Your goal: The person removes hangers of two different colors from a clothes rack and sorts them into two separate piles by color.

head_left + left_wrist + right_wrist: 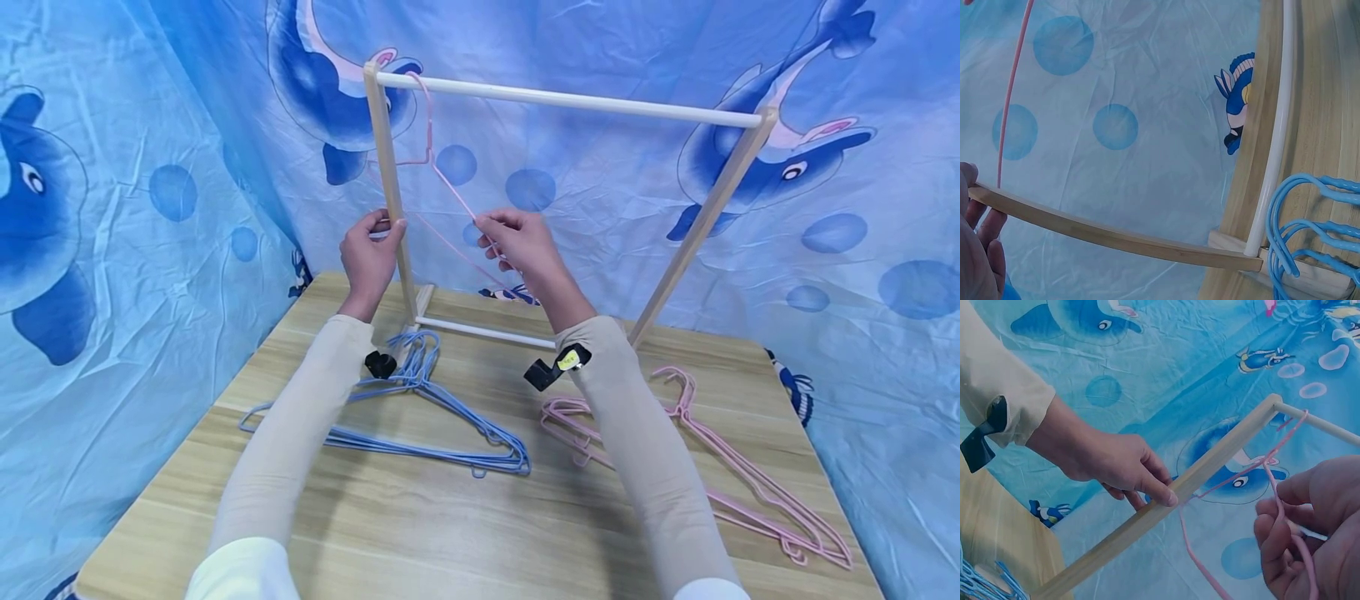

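A pink hanger [456,193] hangs by its hook from the left end of the rack's white top rail [570,99]. My right hand [525,246] pinches the hanger's right shoulder between thumb and fingers, as the right wrist view also shows [1310,531]. My left hand [371,254] holds the rack's left wooden post [387,167], thumb in front and fingers behind, plain in the right wrist view. Part of the hanger passes behind that post. In the left wrist view, the left hand [982,250] is only partly in frame at the post's end.
Several blue hangers [450,454] lie stacked on the wooden table [420,533], left of centre. Pink hangers [750,475] lie at the right, partly under my right forearm. The rack's right post [701,229] and low white bar [487,332] stand toward the table's back, before a blue curtain [615,50].
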The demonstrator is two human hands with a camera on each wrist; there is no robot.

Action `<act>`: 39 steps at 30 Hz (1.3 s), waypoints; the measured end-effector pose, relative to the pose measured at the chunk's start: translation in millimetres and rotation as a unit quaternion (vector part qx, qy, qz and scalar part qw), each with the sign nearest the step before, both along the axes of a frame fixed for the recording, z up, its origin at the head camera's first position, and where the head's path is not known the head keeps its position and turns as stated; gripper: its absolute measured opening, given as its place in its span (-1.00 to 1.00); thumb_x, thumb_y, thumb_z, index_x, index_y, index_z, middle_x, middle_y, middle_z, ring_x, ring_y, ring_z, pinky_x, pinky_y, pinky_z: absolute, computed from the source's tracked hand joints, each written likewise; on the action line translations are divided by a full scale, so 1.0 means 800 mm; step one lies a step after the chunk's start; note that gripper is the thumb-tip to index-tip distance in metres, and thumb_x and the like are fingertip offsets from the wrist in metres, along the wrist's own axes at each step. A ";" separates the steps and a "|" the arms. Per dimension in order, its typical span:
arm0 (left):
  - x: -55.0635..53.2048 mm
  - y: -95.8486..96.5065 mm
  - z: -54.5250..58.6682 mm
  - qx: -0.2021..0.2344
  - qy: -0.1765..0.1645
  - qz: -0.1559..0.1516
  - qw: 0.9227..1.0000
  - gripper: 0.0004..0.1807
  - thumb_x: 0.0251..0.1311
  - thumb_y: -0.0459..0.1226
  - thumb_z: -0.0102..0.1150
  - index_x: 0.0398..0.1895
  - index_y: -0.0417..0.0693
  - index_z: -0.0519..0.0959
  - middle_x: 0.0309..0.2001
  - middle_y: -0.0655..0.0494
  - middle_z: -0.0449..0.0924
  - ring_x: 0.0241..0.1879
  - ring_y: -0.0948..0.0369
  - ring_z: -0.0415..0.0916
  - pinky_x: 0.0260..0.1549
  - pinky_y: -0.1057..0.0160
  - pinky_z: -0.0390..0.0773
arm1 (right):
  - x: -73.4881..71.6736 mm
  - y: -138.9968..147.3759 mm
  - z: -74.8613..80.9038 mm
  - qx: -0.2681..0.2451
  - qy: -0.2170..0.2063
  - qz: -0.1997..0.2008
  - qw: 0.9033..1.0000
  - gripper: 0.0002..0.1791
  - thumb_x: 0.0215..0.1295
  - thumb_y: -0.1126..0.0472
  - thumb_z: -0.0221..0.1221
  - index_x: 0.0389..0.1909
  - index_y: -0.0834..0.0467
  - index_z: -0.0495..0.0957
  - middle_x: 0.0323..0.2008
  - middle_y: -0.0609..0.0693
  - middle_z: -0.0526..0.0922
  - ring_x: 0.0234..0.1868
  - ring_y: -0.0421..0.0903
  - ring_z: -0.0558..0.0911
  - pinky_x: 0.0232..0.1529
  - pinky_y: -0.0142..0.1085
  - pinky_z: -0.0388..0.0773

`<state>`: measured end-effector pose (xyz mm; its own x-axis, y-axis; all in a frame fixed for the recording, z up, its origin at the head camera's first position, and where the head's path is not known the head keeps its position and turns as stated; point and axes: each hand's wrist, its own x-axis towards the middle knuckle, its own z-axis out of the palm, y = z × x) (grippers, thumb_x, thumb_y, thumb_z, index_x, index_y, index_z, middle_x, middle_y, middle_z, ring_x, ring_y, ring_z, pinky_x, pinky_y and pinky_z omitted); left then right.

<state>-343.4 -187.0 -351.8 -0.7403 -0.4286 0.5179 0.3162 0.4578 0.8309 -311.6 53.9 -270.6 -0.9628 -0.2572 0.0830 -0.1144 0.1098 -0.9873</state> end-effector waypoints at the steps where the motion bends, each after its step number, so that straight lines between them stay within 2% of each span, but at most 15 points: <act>1: 0.000 0.000 0.000 0.000 -0.001 0.000 1.000 -0.65 0.35 -0.05 0.32 0.06 -0.04 0.72 -0.10 -0.01 0.76 -0.18 0.13 0.73 -0.14 0.18 0.69 | 0.000 0.000 0.000 -0.003 0.005 -0.003 1.000 -0.75 0.49 0.07 0.21 -0.03 0.13 0.71 -0.35 0.03 0.66 -0.41 -0.12 0.57 -0.49 -0.38 0.42; 7: -0.001 0.001 0.000 -0.003 -0.001 0.001 1.000 -0.65 0.34 -0.06 0.33 0.06 -0.05 0.72 -0.10 0.00 0.76 -0.19 0.13 0.73 -0.14 0.17 0.69 | 0.004 0.005 0.006 -0.010 0.030 -0.010 0.999 -0.77 0.49 0.08 0.21 -0.05 0.13 0.71 -0.37 0.02 0.65 -0.40 -0.10 0.56 -0.52 -0.38 0.42; 14: -0.003 0.002 0.001 -0.003 0.001 0.003 1.000 -0.67 0.34 -0.07 0.33 0.04 -0.05 0.73 -0.11 0.00 0.77 -0.16 0.16 0.74 -0.13 0.18 0.71 | 0.019 0.021 0.021 -0.021 0.068 -0.016 0.997 -0.77 0.47 0.10 0.24 -0.04 0.13 0.72 -0.36 0.05 0.65 -0.43 -0.09 0.53 -0.56 -0.39 0.40; 19: -0.004 0.001 0.001 -0.001 0.002 0.004 1.000 -0.69 0.34 -0.09 0.34 0.03 -0.05 0.73 -0.11 -0.01 0.77 -0.14 0.14 0.74 -0.12 0.16 0.71 | 0.031 0.038 0.024 -0.014 0.090 -0.019 0.996 -0.77 0.42 0.10 0.29 -0.04 0.12 0.73 -0.37 0.02 0.65 -0.42 -0.08 0.55 -0.56 -0.39 0.42; 31: -0.004 -0.002 -0.003 -0.004 0.003 0.006 1.000 -0.68 0.34 -0.08 0.34 0.03 -0.03 0.74 -0.11 -0.01 0.77 -0.14 0.15 0.74 -0.12 0.16 0.72 | 0.057 0.091 0.012 0.064 0.142 -0.035 0.987 -0.74 0.37 0.11 0.34 0.01 0.10 0.73 -0.40 0.02 0.63 -0.42 -0.07 0.57 -0.53 -0.33 0.51; 35: -0.004 -0.002 -0.003 -0.008 0.005 0.007 1.000 -0.68 0.34 -0.08 0.33 0.04 -0.04 0.74 -0.11 -0.02 0.77 -0.13 0.12 0.74 -0.12 0.15 0.71 | 0.065 0.110 0.007 0.098 0.161 -0.047 0.981 -0.73 0.38 0.08 0.34 0.01 0.10 0.73 -0.41 -0.02 0.65 -0.45 -0.09 0.58 -0.54 -0.33 0.56; 39: -0.004 -0.001 -0.002 -0.012 0.004 0.009 1.000 -0.67 0.34 -0.08 0.33 0.04 -0.05 0.74 -0.11 -0.03 0.77 -0.13 0.09 0.74 -0.12 0.14 0.71 | 0.069 0.131 -0.003 0.111 0.185 -0.054 0.975 -0.72 0.37 0.10 0.34 0.00 0.14 0.74 -0.40 -0.01 0.68 -0.49 -0.09 0.60 -0.55 -0.32 0.62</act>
<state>-347.0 -187.7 -353.1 -0.7285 -0.4296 0.5336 0.3133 0.4838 0.8172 -256.1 158.6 -272.8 -0.8997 -0.2074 0.3840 -0.4347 0.3468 -0.8311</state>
